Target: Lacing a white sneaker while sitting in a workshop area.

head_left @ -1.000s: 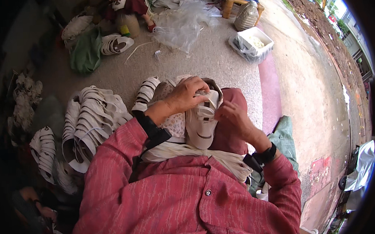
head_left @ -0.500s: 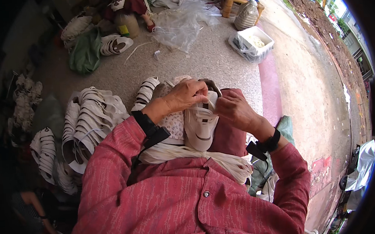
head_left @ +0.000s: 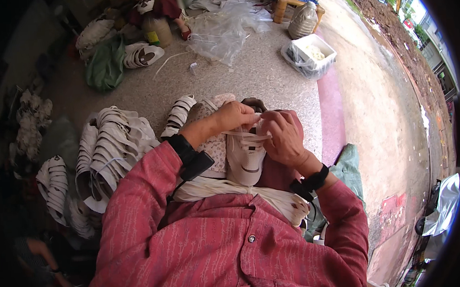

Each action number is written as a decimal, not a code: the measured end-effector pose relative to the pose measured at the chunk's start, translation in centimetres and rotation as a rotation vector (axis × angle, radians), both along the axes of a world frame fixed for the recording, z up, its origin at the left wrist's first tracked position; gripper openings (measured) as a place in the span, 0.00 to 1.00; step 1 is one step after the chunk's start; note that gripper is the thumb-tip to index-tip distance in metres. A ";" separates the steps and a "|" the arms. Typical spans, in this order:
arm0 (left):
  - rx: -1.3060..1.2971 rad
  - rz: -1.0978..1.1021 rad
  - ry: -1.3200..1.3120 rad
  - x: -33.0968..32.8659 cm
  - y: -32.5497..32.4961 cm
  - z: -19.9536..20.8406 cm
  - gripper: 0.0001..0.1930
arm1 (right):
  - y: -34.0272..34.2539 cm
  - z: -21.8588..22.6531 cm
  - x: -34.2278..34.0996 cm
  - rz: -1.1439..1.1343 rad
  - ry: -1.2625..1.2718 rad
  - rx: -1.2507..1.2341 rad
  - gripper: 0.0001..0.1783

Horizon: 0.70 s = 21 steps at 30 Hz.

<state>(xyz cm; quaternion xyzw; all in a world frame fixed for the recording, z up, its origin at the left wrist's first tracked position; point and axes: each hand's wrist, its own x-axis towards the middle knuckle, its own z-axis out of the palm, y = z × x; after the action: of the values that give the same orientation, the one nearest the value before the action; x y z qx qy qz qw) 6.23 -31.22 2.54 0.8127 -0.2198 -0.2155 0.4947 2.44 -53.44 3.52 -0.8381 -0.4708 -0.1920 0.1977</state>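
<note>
A white shoe (head_left: 243, 166) rests on my lap with its toe toward me and its dark-lined collar away from me. A flat white shoelace (head_left: 247, 136) runs across its upper. My left hand (head_left: 236, 116) pinches the lace at the shoe's left side near the tongue. My right hand (head_left: 283, 137), fingers bent and pressed together, grips the lace at the right side. The fingertips of both hands nearly meet over the eyelets and partly hide them. A bundle of loose white laces (head_left: 216, 189) lies across my lap, below the toe.
Nested white shoe uppers (head_left: 117, 143) are stacked at my left, with a smaller stack (head_left: 178, 115) beyond my knee. Ahead lie a green sack (head_left: 106, 64), clear plastic sheeting (head_left: 220, 39) and a white box (head_left: 316, 51). Another person's foot (head_left: 185, 33) shows at the far side.
My right hand has turned and shifted slightly, its fingers now raised over the eyelets. The lace now stretches across the upper. My right forearm has drawn inward.
</note>
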 end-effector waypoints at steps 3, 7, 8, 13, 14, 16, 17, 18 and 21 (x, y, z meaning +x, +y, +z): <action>-0.438 0.119 0.295 1.0 1.4 0.0 0.12 | -0.8 0.7 0.1 0.107 0.282 0.067 0.23; -0.511 0.336 0.167 -1.4 0.2 2.4 0.13 | -1.1 1.1 0.2 0.106 0.398 0.152 0.19; -0.441 0.444 -0.054 -1.9 0.0 3.1 0.13 | -1.0 0.8 0.5 0.076 0.408 0.158 0.17; -0.422 0.496 0.325 -8.1 4.6 1.9 0.13 | 1.0 0.9 0.5 -0.071 0.528 0.098 0.15; -0.541 0.396 0.602 -9.5 4.8 1.3 0.15 | 1.2 0.7 0.2 -0.030 0.420 0.094 0.14; -0.713 0.394 0.761 -11.6 3.7 1.1 0.16 | 1.0 0.5 -0.6 0.013 0.308 0.092 0.13; -0.893 0.385 0.925 -12.0 3.3 1.2 0.17 | 0.7 0.5 -1.3 0.066 0.394 0.152 0.12; -0.893 0.381 0.920 -11.6 3.4 0.7 0.17 | 0.2 0.5 -2.0 0.116 0.477 0.210 0.10; -1.501 0.363 0.759 -10.2 5.2 -1.4 0.17 | -3.1 3.1 -4.7 0.149 1.451 0.576 0.09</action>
<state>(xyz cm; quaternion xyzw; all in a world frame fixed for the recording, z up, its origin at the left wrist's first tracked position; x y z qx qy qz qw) -4.01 -26.07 1.13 0.1659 0.0096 -0.1877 0.9681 -2.25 -56.56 6.61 -0.6361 -0.2106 0.3026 0.6779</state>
